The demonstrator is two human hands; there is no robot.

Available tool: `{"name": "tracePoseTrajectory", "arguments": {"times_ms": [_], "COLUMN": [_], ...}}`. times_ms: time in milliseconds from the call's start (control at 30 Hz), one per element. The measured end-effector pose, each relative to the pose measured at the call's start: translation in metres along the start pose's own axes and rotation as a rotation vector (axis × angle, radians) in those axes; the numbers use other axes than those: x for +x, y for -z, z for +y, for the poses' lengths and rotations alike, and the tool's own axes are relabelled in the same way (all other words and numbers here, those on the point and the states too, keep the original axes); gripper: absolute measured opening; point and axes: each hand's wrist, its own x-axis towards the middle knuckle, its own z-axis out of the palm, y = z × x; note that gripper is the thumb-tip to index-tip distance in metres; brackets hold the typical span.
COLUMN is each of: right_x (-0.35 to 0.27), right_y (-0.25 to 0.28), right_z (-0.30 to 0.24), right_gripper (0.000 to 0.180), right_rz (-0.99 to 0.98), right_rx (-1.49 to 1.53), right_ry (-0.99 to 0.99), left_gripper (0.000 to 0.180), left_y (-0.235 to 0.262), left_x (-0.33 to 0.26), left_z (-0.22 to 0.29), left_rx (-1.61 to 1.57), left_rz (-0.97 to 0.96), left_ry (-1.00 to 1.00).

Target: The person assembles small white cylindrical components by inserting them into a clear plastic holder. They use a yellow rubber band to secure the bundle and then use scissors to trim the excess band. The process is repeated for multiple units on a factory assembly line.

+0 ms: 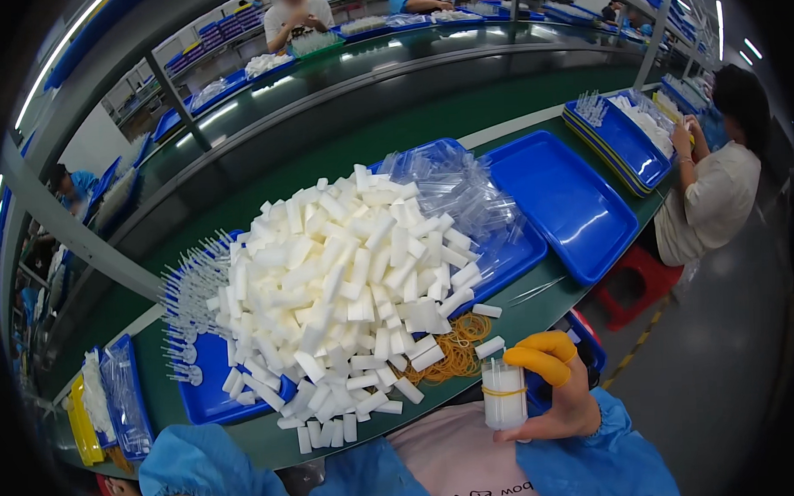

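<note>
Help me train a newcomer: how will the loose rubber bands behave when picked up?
The rubber bands look like thin loops, so probably floppy and light. Since they overlap, several may lift together; the white pieces lying on them could slide off.

Factory assembly line: long green bench (162,387), blue trays (562,203), several workers (719,193).

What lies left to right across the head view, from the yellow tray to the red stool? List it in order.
Yellow tray → small blue tray → clear stemmed parts → heap of white pieces → banded white bundle held in the right hand → red stool.
</note>
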Motion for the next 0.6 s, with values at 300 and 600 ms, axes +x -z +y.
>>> {"name": "tracePoseTrajectory", "arguments": {"times_ms": [300,600], "right_x": [0.012,0.026], "right_y": [-0.009,-0.04], "right_z": [0.008,0.008], "right_gripper": [0.078,0.077], "right_rz": [0.044,-0.111], "right_rx": [0.077,0.086], "right_ry": [0.035,0.132], "left_gripper": [0.059,0.072], "left_y": [-0.014,0.0], "left_x": [-0.061,-0.073], "left_z": [-0.094,-0.166], "left_rx": [0.354,-0.617], "left_rz": [0.723,0.536], "left_ry": [0.1,0.693]}}
